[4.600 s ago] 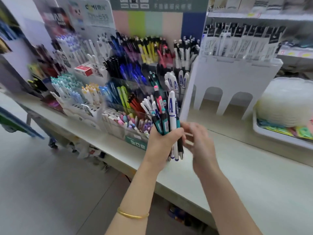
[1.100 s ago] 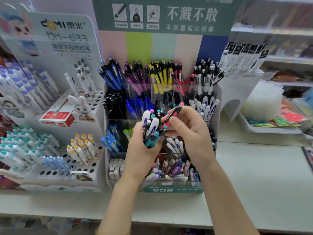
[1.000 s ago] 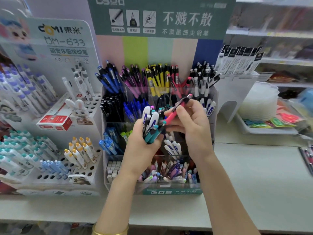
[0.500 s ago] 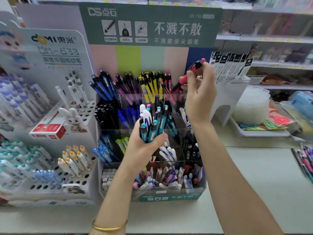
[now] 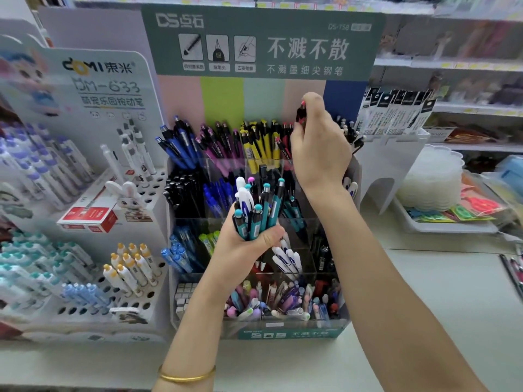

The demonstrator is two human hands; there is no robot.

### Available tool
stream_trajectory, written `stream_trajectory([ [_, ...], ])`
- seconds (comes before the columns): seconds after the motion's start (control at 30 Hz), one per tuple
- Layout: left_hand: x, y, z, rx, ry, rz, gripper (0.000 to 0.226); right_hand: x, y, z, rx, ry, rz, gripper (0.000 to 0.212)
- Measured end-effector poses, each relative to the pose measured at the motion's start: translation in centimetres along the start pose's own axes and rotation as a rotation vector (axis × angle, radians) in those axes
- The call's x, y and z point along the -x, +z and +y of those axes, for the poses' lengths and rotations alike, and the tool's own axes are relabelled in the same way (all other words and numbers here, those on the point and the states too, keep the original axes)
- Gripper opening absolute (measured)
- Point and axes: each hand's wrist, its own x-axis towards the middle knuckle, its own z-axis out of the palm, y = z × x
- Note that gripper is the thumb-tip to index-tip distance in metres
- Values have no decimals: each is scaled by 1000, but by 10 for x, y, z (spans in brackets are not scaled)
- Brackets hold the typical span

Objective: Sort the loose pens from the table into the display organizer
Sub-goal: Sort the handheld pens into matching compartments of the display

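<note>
The clear tiered display organizer [image 5: 288, 332] stands in the middle, its compartments full of blue, pink, yellow, red and black pens. My left hand [image 5: 249, 244] hovers in front of its middle tiers, shut on a bundle of teal and white pens [image 5: 256, 210] held upright. My right hand [image 5: 319, 148] is raised over the top row's red-pen compartment, pinching a red and black pen [image 5: 300, 116] that points down into it. The pen's lower part is hidden behind my fingers.
A white perforated pen stand [image 5: 93, 312] with a rabbit figure sits at the left. At the right stand a white riser of boxed items [image 5: 393, 162] and a tray [image 5: 447, 226] with clear packets. More loose pens [image 5: 516, 271] lie at the table's right edge.
My right hand drew the red pen out of the bundle, lifted it to the top row, and has now turned it upright and lowered it over the red-pen compartment. The left hand barely moved.
</note>
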Motion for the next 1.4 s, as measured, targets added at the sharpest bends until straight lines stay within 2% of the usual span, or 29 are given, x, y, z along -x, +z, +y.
stream_trajectory([
  [0.13, 0, -4, -1, 28, 17, 46, 47, -4, -2, -2, 174, 28, -79, 29],
  [0.27, -2, -7, -4, 6, 5, 48, 35, 3, 5, -1, 119, 83, -154, 12],
  [0.33, -3, -7, -5, -5, 7, 48, 30, 6, 9, 0, 62, 80, -109, 13],
  [0.43, -3, -8, -6, -15, 25, 49, 28, 11, 10, 0, -36, 96, 6, 30],
  [0.57, -2, -10, -6, -21, 41, 52, 24, 30, 10, 7, -75, 59, 98, 17],
  [0.63, -3, -10, -7, -8, 40, 57, 24, 33, 15, 9, -77, 65, 80, 11],
  [0.73, -4, -10, -6, 4, 39, 52, 27, 25, 17, 7, -44, 65, 53, 15],
  [0.9, -5, -12, -8, 31, 45, 53, 28, 42, 9, 6, -1, -74, -41, 17],
  [1.07, -6, -13, -9, 46, 48, 51, 29, 35, 13, 8, 85, 13, -108, 30],
  [1.4, -6, -2, -6, 116, 39, -12, 16, 32, 12, 11, 165, -38, -166, 22],
])
